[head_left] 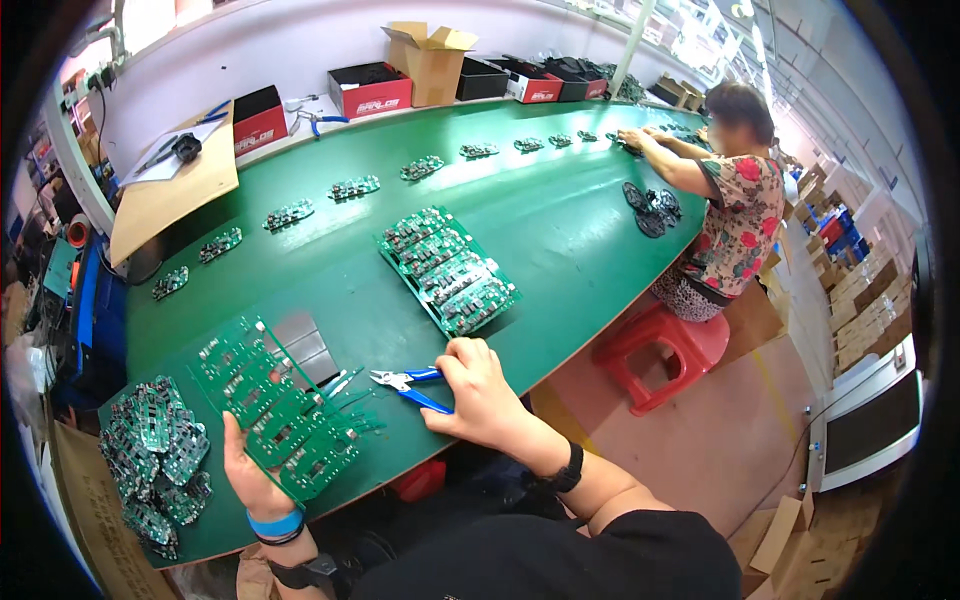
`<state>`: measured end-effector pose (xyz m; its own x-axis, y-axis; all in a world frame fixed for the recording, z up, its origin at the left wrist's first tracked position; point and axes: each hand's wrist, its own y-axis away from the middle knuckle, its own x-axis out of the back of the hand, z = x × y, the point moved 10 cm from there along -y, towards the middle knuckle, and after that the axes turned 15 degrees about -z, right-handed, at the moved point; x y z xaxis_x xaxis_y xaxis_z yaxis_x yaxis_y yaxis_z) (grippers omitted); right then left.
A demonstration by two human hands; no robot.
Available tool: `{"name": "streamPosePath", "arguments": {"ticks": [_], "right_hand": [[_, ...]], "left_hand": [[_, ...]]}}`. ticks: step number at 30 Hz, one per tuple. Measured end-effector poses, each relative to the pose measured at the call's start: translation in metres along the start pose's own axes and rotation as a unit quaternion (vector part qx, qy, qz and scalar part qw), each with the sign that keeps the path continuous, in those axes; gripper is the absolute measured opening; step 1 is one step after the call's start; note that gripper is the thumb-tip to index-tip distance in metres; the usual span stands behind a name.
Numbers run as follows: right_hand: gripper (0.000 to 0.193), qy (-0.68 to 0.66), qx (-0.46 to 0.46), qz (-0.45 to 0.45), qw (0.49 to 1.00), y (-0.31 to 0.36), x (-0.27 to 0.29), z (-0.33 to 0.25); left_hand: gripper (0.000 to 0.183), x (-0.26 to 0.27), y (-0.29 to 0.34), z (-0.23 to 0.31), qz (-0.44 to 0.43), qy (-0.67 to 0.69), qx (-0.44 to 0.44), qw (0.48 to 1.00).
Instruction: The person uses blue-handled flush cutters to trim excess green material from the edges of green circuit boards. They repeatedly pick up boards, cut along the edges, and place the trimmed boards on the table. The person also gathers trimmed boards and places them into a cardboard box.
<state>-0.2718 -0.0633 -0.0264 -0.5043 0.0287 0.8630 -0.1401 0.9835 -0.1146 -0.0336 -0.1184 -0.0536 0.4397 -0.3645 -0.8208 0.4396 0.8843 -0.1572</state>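
Note:
My left hand (250,470) grips a green circuit board panel (300,440) by its near left edge, tilted above the table. The panel is made of several joined boards. In my right hand (478,392) is a pair of blue-handled side cutters (412,384), jaws pointing left toward the panel, apart from it. Thin green strips (345,383) lie between the panel and the cutters. Farther off, a stack of populated circuit board panels (447,270) rests on the green table (330,250). A heap of separated circuit boards (155,450) lies left of my left hand.
A row of single boards (353,188) runs along the far side. Behind it stand red and black boxes (370,92) and an open carton (432,70). At right a co-worker (735,190) sits on a red stool (665,350), near black round parts (652,208).

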Motion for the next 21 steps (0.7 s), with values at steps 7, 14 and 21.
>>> {"name": "streamPosePath", "arguments": {"ticks": [7,14,21], "right_hand": [[0.048,-0.599,0.017,-0.041,0.799,-0.012,-0.018,0.024],[0.06,-0.846,0.094,-0.202,0.484,-0.044,-0.052,-0.028],[0.073,-0.748,0.158,-0.207,0.61,-0.054,-0.038,-0.045]], "left_hand": [[0.053,0.009,0.003,-0.002,-0.01,0.023,-0.014,1.0],[0.054,-0.004,0.009,-0.001,-0.025,-0.003,-0.023,0.999],[0.053,0.011,0.011,-0.019,0.023,-0.006,0.04,0.999]]}}
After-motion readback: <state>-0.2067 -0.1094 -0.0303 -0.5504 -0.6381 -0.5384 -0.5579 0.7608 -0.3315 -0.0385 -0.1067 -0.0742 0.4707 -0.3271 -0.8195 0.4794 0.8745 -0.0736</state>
